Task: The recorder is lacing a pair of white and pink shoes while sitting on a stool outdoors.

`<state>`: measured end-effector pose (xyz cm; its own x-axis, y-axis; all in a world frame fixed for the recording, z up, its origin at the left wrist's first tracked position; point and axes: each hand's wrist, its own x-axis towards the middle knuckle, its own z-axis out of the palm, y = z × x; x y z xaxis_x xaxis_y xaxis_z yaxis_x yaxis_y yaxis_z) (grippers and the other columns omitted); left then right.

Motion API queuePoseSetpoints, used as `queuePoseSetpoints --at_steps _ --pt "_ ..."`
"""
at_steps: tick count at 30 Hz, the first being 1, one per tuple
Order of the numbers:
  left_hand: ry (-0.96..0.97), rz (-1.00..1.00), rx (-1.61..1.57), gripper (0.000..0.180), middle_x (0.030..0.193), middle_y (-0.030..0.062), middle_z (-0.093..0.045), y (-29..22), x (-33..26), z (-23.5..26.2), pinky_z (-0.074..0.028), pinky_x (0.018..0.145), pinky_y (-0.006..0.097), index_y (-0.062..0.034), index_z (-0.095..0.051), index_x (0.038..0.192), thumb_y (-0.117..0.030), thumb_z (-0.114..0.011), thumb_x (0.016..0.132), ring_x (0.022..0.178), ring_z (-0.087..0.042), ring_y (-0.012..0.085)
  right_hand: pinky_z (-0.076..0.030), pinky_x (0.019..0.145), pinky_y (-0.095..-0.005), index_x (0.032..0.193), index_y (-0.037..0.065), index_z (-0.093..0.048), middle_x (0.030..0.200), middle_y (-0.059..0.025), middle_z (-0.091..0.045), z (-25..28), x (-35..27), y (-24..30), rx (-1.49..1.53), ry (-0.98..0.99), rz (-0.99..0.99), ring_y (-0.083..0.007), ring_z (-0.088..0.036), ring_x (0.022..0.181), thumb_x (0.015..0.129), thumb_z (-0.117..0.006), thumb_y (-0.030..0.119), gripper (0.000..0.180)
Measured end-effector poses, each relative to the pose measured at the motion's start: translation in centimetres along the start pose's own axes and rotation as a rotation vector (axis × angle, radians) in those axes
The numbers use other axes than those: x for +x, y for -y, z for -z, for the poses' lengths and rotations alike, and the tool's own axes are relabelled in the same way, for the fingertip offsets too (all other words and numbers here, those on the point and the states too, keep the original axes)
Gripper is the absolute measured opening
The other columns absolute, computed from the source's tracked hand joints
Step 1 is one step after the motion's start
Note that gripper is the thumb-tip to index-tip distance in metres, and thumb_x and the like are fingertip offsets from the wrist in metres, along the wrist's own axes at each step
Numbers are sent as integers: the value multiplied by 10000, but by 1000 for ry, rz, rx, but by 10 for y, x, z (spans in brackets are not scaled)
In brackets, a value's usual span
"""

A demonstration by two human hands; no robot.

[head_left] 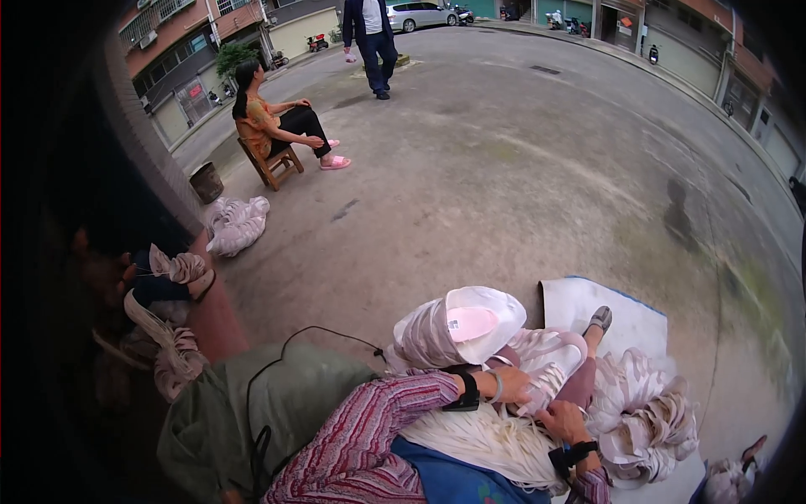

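A white and pale pink shoe upper (550,359) with lacing down its front lies across my lap. My left hand (510,385) grips its near left side, fingers closed. Against its lower edge is my right hand (564,422), fingers bent together in a pinch; what they hold is too small to make out. Below both hands, a thick bundle of cream-white shoelaces (474,441) spreads over a blue cloth (445,475) on my lap. Just beyond my left hand stands a nested stack of shoe uppers (428,332), its front one showing a pink lining.
More shoe uppers (642,412) are heaped at my right, by a white sheet (579,307). A green sack (269,403) with a black cord lies left. Another bundle (238,225) sits near a seated person (260,118); someone stands farther off (369,38). Someone at left handles uppers (180,267).
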<state>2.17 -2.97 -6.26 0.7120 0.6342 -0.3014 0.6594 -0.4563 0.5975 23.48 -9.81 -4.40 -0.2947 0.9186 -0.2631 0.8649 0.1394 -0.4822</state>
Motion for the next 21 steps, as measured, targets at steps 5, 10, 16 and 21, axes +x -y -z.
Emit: queuePoseSetpoints --at_steps 5,10,16,21 --pt "179 47 -124 370 670 188 -641 -8 -3 18 -515 604 396 -5 -627 821 -364 -539 837 637 -656 318 -463 568 -431 704 -28 -637 625 -223 -591 2 -4 -3 43 -17 64 -367 -596 585 761 -609 355 388" --pt "224 161 -369 231 628 105 -613 -4 -24 52 -481 467 311 -15 -562 916 -222 -470 866 536 -623 187 -464 587 -379 754 -24 -635 655 -192 -602 25 -11 -19 321 0 19 -295 -595 604 809 -580 290 324" --pt "-111 174 -748 350 847 95 -634 9 -44 98 -514 495 274 22 -432 1227 -97 -446 898 587 -630 155 -459 601 -329 804 -16 -634 648 -132 -603 25 -20 -47 534 -72 -107 -201 -578 618 841 -557 236 265" --pt "-125 208 -702 252 781 63 -650 11 -54 97 -491 523 250 20 -551 1115 -115 -488 911 595 -596 125 -451 596 -331 820 -13 -615 668 -132 -581 8 -27 -38 474 -73 -71 -188 -561 627 838 -571 218 236"
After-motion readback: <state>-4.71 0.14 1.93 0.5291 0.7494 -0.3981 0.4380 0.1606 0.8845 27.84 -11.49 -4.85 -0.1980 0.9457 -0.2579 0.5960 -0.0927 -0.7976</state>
